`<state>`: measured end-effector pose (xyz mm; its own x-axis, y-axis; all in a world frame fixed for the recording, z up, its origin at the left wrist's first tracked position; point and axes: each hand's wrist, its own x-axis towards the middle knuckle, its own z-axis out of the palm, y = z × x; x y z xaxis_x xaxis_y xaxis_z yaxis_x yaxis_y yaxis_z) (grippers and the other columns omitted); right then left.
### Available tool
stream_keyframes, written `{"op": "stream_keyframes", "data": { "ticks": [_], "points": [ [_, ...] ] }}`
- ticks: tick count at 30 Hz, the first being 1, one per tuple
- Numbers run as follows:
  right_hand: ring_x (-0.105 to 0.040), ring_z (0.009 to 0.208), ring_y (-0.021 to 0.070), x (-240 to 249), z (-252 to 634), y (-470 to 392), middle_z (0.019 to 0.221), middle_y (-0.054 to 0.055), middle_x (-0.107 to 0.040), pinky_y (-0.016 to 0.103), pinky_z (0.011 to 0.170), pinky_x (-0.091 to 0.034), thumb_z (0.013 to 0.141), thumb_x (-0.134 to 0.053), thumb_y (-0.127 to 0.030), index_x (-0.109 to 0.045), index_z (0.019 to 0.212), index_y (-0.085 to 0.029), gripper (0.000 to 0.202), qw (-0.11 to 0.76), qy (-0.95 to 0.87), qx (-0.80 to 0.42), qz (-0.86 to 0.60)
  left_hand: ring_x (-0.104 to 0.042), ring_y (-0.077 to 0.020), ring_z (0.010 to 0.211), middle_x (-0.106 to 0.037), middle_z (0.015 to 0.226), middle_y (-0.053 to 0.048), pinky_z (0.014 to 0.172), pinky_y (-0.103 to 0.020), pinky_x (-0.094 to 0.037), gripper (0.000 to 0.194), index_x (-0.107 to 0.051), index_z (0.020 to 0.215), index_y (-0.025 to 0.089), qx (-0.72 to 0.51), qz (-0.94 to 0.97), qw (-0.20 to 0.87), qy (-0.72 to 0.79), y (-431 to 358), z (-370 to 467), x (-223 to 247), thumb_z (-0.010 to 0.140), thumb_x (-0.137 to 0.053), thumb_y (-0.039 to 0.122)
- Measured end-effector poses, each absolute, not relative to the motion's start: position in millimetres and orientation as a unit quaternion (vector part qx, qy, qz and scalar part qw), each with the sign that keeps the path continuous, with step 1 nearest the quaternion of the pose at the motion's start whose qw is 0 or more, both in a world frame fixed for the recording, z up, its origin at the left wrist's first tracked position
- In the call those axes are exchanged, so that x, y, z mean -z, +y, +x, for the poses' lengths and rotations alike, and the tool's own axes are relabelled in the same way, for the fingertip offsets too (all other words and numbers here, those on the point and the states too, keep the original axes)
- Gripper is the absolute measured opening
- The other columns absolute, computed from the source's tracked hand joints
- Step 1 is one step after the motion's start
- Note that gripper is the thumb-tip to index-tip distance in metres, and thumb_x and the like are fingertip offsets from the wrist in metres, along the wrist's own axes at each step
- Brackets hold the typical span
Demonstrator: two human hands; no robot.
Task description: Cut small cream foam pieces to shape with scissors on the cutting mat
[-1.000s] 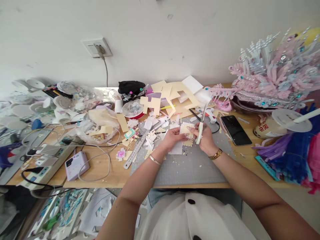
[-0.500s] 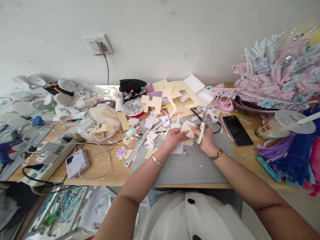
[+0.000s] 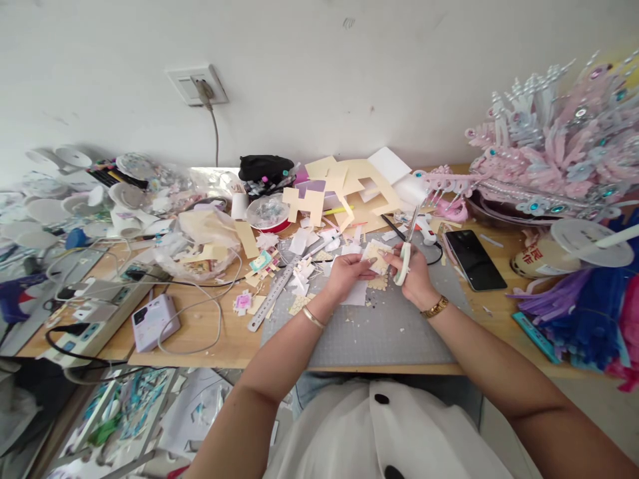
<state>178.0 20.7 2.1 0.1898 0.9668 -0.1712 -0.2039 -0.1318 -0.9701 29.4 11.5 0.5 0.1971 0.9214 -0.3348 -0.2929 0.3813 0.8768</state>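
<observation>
My left hand (image 3: 347, 276) pinches the left side of a small cream paper piece (image 3: 375, 255) above the grey cutting mat (image 3: 379, 338). Scissors (image 3: 405, 259) with white handles rest in my right hand (image 3: 416, 276), their blades pointing up and away from me. The thumb and finger of that hand also touch the right edge of the paper piece. Beneath the hands lie a pale sheet (image 3: 355, 294) and another cream piece (image 3: 378, 283). Paper scraps and a metal ruler (image 3: 271, 297) are to the left.
At the right are a black phone (image 3: 476, 259), a lidded drink cup (image 3: 542, 256) and pink beaded decorations (image 3: 554, 150). Cut cream card (image 3: 382, 199) lies at the back. On the left are a plastic bag (image 3: 197, 243), a lilac device (image 3: 154, 322) and a power strip (image 3: 97, 322).
The camera view has shifted very slightly. The cream piece between my hands is turned a little, and my right fingertips have moved slightly on it.
</observation>
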Motion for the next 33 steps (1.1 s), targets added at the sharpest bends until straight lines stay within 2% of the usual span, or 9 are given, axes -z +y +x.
{"op": "stream_keyframes", "data": {
  "ticks": [6,11,17,23,28,33],
  "points": [
    [-0.042,0.038,0.0044,-4.3,177.4,21.2,0.061,-0.01,-0.051,0.02,0.032,-0.037,0.039,-0.091,-0.042,-0.048,0.076,-0.023,0.06,0.551,-0.334,-0.548,-0.533,-0.067,-0.0149,0.063,-0.072,0.07,-0.003,0.072,-0.032,-0.056,0.033,-0.072,0.071,0.016,-0.44,0.343,0.69,0.462,11.4,28.0,-2.2,0.057,-0.086,0.042],
    [-0.04,0.038,0.005,-5.2,183.6,23.2,0.06,-0.011,-0.048,0.022,0.033,-0.035,0.043,-0.091,-0.038,-0.05,0.078,-0.023,0.056,0.514,-0.364,-0.572,-0.525,-0.067,-0.0145,0.065,-0.073,0.074,-0.003,0.071,-0.03,-0.056,0.032,-0.073,0.073,0.016,-0.428,0.371,0.682,0.463,13.6,21.5,-2.7,0.058,-0.085,0.042],
    [-0.042,0.039,0.0055,-8.4,189.2,23.2,0.062,-0.009,-0.056,0.021,0.034,-0.033,0.044,-0.09,-0.033,-0.051,0.081,-0.023,0.055,0.47,-0.388,-0.6,-0.517,-0.066,-0.0154,0.064,-0.071,0.069,-0.004,0.068,-0.031,-0.056,0.035,-0.073,0.071,0.015,-0.366,0.435,0.687,0.454,18.8,10.5,0.8,0.056,-0.086,0.044],
    [-0.044,0.038,0.0057,-11.9,184.3,21.6,0.058,-0.01,-0.058,0.019,0.033,-0.033,0.037,-0.092,-0.032,-0.052,0.078,-0.022,0.058,0.5,-0.357,-0.594,-0.519,-0.065,-0.0146,0.064,-0.07,0.069,-0.003,0.069,-0.03,-0.055,0.038,-0.071,0.073,0.013,-0.358,0.431,0.69,0.458,19.3,11.4,-0.9,0.056,-0.086,0.043],
    [-0.041,0.035,0.0041,-9.8,181.6,21.3,0.058,-0.01,-0.059,0.018,0.032,-0.031,0.038,-0.092,-0.031,-0.051,0.076,-0.022,0.057,0.536,-0.309,-0.595,-0.514,-0.064,-0.0128,0.07,-0.071,0.079,-0.003,0.071,-0.028,-0.053,0.04,-0.072,0.085,0.015,-0.406,0.389,0.7,0.441,16.7,18.8,0.7,0.057,-0.087,0.039],
    [-0.041,0.035,0.0041,-5.8,179.2,22.3,0.056,-0.01,-0.059,0.018,0.032,-0.031,0.035,-0.093,-0.032,-0.05,0.074,-0.022,0.059,0.556,-0.286,-0.588,-0.513,-0.065,-0.0142,0.072,-0.071,0.081,-0.005,0.077,-0.032,-0.053,0.04,-0.071,0.081,0.013,-0.427,0.342,0.729,0.411,12.8,28.0,4.9,0.057,-0.087,0.041]
  ]
}}
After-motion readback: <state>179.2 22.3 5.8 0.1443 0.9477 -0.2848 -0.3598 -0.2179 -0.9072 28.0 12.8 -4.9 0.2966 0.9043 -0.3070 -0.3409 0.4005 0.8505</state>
